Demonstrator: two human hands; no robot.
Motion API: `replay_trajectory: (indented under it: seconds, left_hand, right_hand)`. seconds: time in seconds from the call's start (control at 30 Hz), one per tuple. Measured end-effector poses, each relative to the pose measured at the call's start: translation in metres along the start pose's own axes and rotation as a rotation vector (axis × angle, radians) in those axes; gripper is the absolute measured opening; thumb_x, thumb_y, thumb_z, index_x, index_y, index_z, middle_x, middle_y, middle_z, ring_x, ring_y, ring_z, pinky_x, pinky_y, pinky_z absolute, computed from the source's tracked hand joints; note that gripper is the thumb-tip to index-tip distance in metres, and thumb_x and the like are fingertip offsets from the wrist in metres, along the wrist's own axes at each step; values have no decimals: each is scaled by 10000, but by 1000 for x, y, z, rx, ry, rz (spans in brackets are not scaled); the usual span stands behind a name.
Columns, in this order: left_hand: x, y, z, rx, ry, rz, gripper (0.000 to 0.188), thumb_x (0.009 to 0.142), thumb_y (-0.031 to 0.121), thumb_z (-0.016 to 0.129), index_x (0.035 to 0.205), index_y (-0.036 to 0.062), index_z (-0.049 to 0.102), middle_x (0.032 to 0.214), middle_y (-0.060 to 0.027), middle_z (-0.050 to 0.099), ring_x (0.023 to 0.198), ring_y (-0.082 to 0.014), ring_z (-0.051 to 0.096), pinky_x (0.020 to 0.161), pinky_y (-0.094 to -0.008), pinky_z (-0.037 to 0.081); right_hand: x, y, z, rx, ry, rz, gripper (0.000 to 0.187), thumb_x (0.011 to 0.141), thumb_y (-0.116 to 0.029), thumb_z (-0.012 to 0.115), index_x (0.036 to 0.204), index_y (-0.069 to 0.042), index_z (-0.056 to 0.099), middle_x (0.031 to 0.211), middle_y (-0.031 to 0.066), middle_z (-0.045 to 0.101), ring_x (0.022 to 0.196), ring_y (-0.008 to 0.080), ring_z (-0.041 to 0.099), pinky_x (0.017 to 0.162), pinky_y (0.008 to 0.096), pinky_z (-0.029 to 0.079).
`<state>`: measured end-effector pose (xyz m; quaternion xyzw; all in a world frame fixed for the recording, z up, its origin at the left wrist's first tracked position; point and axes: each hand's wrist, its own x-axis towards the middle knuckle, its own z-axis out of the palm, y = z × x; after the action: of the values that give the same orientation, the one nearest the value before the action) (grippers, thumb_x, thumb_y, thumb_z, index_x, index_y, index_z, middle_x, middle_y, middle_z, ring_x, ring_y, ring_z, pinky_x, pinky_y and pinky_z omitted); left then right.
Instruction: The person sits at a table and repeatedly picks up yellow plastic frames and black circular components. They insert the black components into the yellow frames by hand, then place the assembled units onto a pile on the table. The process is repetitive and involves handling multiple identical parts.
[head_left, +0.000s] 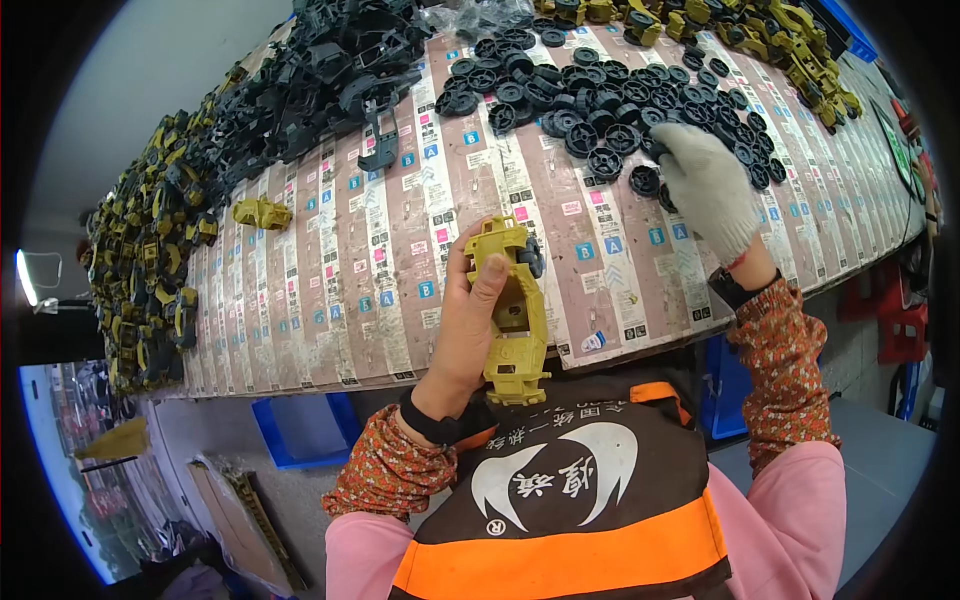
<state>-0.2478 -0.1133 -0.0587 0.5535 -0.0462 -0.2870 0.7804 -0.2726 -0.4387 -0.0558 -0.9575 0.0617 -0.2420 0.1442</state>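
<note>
My left hand (468, 320) is wrapped round a yellow plastic toy car body (518, 318), its thumb across the upper part. The body is held upright near the table's front edge, and a dark wheel (533, 258) sits at its upper right side. My right hand (706, 190), in a pale work glove, is at the near right side of a heap of black toy wheels (625, 95). Its fingers are drawn together on a black toy wheel (657, 150), mostly hidden by the glove. Loose wheels (644, 180) lie just beside the glove.
Yellow vehicle bodies (150, 240) are heaped along the left edge, and more (800, 60) lie at the far right. Dark plastic parts (320, 80) pile up at the back left. A single yellow body (262, 213) lies apart. Blue bins (305, 430) stand below the table (340, 340).
</note>
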Motion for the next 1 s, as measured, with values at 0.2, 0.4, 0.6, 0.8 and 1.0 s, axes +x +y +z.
replay_trajectory:
  seconds: [0.2, 0.4, 0.6, 0.8, 1.0]
  left_hand:
    - [-5, 3, -12, -54, 31, -77, 671, 1082, 536, 597, 1580, 115, 438, 1256, -63, 674, 1060, -154, 713, 877, -313, 632]
    - [-4, 3, -16, -206, -1, -143, 626, 1068, 483, 655, 1546, 139, 442, 1225, -48, 659, 1035, -158, 710, 844, -337, 641]
    - [-5, -1, -15, -227, 24, -80, 602, 1078, 544, 600, 1472, 92, 545, 1136, -60, 707, 948, -168, 738, 794, -336, 653]
    - [-7, -2, -7, -210, 77, 24, 536, 1084, 535, 595, 1376, 87, 569, 1100, -69, 702, 902, -176, 738, 754, -333, 648]
    - [-7, -2, -1, -204, 132, 165, 675, 1057, 413, 700, 1561, 114, 365, 1256, -76, 610, 1020, -166, 692, 832, -342, 636]
  right_hand:
    - [-29, -44, -19, 643, -543, 278, 207, 953, -101, 671, 1148, -46, 713, 1017, 172, 736, 949, 372, 729, 827, 442, 576]
    - [-52, -73, -26, 115, -224, -57, 366, 892, -50, 665, 1257, -67, 658, 1146, 168, 685, 1033, 403, 684, 870, 489, 560]
    - [-52, -76, -25, 37, -459, -114, 408, 896, -31, 677, 1302, -58, 644, 1193, 174, 664, 1058, 406, 670, 894, 459, 556]
    - [-59, -97, -25, 663, -469, 106, 419, 944, -118, 701, 1348, -32, 632, 1126, 161, 686, 994, 304, 684, 887, 404, 562]
    - [-75, -136, -35, 1254, -780, 495, 485, 986, -98, 642, 1451, 27, 583, 1160, 100, 689, 964, 150, 677, 878, 308, 569]
